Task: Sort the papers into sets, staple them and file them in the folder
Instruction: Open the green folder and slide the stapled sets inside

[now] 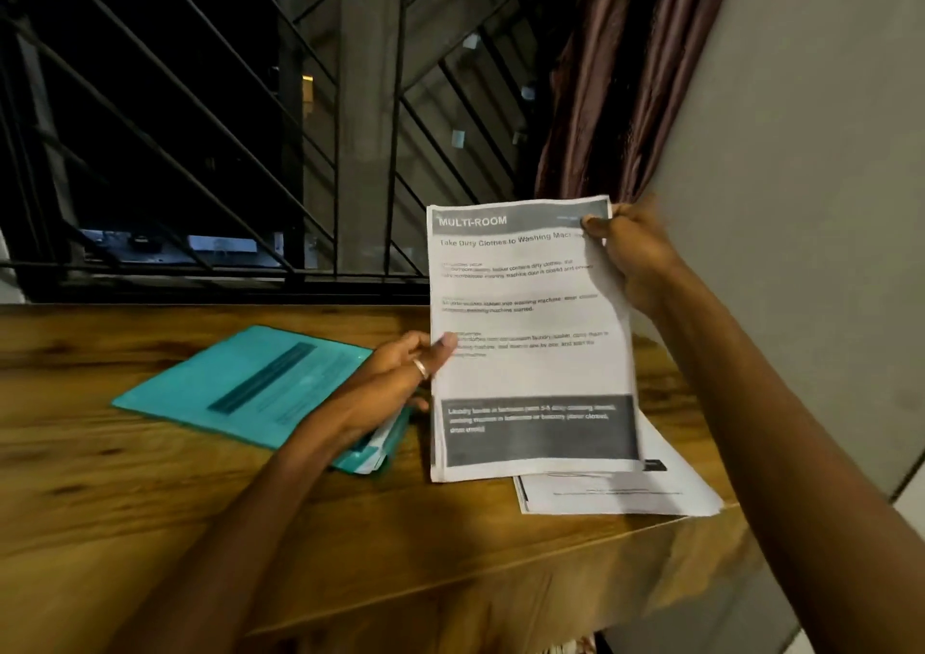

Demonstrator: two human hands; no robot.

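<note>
A set of printed white papers (530, 343) headed "MULTI-ROOM" stands upright on its bottom edge over the wooden table (150, 493). My right hand (635, 248) pinches its top right corner. My left hand (400, 378), a ring on the thumb, holds the left edge with the thumb on the front page. A teal folder (240, 383) lies flat to the left with sheets showing at its near corner, partly under my left wrist. More white papers (620, 493) lie flat under and behind the held set.
The table's right edge runs close to the flat papers, next to a grey wall (801, 203). A dark red curtain (615, 78) hangs behind the papers. A barred window (200, 128) lies along the table's far edge.
</note>
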